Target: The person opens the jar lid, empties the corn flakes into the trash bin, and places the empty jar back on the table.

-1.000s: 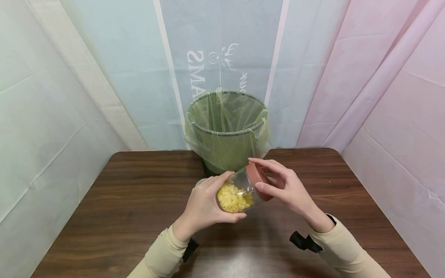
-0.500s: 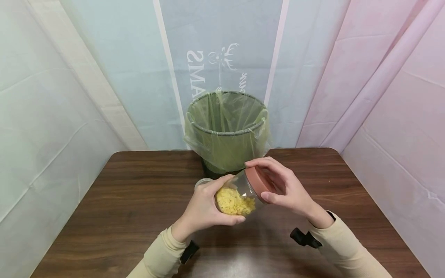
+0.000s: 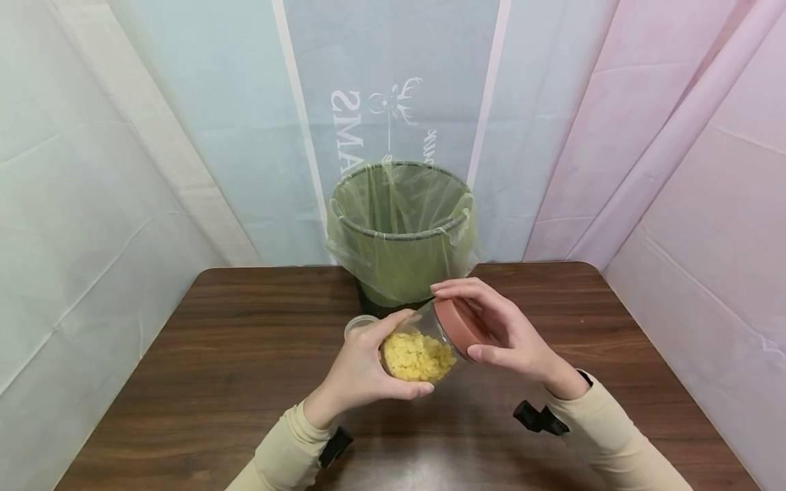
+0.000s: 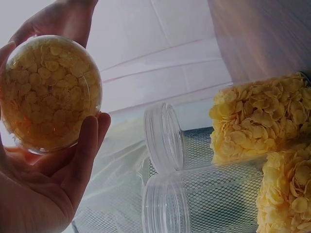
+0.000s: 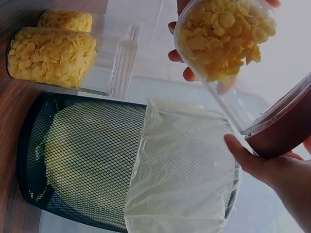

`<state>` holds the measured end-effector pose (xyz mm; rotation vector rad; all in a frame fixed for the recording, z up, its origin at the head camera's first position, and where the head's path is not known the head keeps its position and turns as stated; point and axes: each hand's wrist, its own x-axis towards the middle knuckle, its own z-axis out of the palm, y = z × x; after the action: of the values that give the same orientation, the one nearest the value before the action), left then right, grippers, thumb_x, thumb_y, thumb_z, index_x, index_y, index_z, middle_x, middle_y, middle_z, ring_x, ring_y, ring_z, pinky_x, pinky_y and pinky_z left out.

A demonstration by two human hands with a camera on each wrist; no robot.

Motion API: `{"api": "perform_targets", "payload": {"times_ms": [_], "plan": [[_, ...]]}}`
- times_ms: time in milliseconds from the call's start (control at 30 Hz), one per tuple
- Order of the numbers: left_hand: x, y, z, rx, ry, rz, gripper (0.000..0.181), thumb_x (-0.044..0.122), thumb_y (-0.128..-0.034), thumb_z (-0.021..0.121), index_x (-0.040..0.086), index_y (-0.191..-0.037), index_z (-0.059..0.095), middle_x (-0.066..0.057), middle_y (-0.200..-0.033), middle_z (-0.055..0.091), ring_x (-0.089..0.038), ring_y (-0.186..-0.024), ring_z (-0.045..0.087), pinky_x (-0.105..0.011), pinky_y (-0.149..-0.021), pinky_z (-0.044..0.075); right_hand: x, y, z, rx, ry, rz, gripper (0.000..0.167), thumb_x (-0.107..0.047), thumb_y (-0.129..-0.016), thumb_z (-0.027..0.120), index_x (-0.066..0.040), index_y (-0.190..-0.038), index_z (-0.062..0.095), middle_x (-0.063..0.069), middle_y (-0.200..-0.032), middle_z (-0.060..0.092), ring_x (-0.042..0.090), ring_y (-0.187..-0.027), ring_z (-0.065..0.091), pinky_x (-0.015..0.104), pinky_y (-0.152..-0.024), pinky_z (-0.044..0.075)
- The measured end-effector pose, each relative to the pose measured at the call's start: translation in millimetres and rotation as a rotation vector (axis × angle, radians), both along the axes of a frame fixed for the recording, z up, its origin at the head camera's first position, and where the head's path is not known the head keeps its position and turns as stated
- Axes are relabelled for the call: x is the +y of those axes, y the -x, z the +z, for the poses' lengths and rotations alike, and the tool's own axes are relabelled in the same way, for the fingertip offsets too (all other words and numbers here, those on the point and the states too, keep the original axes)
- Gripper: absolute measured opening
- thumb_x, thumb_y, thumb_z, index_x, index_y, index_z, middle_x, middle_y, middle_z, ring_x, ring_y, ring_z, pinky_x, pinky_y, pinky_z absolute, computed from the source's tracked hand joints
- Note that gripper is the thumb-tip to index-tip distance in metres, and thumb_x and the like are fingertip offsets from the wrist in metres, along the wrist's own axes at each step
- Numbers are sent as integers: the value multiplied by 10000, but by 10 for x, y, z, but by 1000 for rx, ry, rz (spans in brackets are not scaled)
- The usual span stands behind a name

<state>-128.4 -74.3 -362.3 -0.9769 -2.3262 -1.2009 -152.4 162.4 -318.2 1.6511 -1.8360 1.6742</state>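
Just in front of the bin (image 3: 402, 262), my left hand (image 3: 359, 368) gripped the tilted jar (image 3: 420, 357), apparently to brace it, while my right hand (image 3: 512, 334) gripped its pink lid (image 3: 457, 329), presumably for leverage.

White capitals (image 3: 347, 128) on the hanging backdrop cloth (image 3: 393, 41) read "SMA", apparently mirrored, running downward. Beside them on the same cloth: a white antlered deer-head emblem (image 3: 402, 102). Smaller white script (image 3: 429, 145) below it is partly visible, not legible.
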Motion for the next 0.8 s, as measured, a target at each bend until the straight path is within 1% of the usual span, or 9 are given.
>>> {"api": "perform_targets", "payload": {"times_ms": [67, 167, 267, 333, 433, 533, 600, 733, 800], "plan": [[1, 3, 0, 12, 3, 8, 823, 469, -561, 860, 161, -1265, 565, 73, -1165, 662, -52, -940, 606, -246, -808, 499, 5, -6, 8, -6, -7, 3, 620, 10, -748, 597, 171, -1309, 388, 271, -1373, 416, 325, -1327, 374, 312, -1130, 295], [4, 10, 1, 32, 6, 21, 834, 481, -556, 856, 171, -1272, 561, 77, -1168, 663, -43, -939, 610, -263, -819, 487, 17, -21, 27, -41, -3, -5, 654, 27, -779, 599, 177, -1352, 321, 317, -1408, 351, 340, -1353, 340, 320, -1136, 289], [7, 14, 6, 46, 16, 36, 845, 503, -553, 848, 181, -1279, 558, 87, -1171, 662, -26, -935, 611, -288, -829, 471, 35, -40, 44, -100, 1, -58, 649, 28, -832, 587, 153, -1390, 279, 322, -1433, 319, 352, -1352, 339, 316, -1116, 322], [10, 14, 12, 50, 22, 45, 853, 514, -553, 845, 183, -1284, 556, 89, -1170, 660, -21, -935, 611, -296, -832, 471, 45, -55, 55, -152, -4, -116, 611, 47, -862, 548, 114, -1409, 285, 306, -1438, 328, 366, -1334, 356, 313, -1098, 349], [21, 10, 19, 56, 36, 72, 862, 531, -550, 841, 198, -1289, 548, 88, -1158, 663, -16, -934, 613, -326, -842, 471, 53, -83, 74, -232, -46, -228, 559, 49, -907, 497, 21, -1435, 317, 231, -1456, 358, 359, -1319, 377, 297, -1077, 373], [37, 6, 22, 61, 51, 110, 884, 546, -540, 839, 214, -1301, 536, 78, -1144, 667, -21, -961, 613, -381, -859, 465, 55, -101, 89, -303, -113, -349, 549, 14, -928, 499, -72, -1447, 345, 157, -1449, 396, 285, -1303, 417, 257, -1033, 407], [48, 11, 22, 66, 57, 133, 900, 550, -534, 840, 222, -1312, 528, 70, -1148, 666, -28, -992, 612, -410, -870, 461, 59, -108, 94, -354, -165, -418, 542, -46, -939, 532, -123, -1448, 360, 94, -1437, 423, 224, -1287, 441, 235, -997, 430], [66, 37, 3, 88, 49, 168, 916, 541, -526, 847, 197, -1313, 530, 20, -1124, 670, -74, -987, 621, -391, -851, 490, 60, -119, 80, -437, -251, -511, 534, -153, -935, 588, -204, -1431, 396, -18, -1403, 461, 163, -1245, 486, 227, -924, 476], [72, 47, -8, 97, 47, 187, 921, 539, -523, 848, 176, -1310, 534, 2, -1123, 665, -98, -977, 623, -379, -834, 504, 54, -127, 72, -460, -278, -541, 522, -191, -932, 601, -231, -1419, 415, -36, -1389, 474, 158, -1226, 507, 227, -913, 482]]}}
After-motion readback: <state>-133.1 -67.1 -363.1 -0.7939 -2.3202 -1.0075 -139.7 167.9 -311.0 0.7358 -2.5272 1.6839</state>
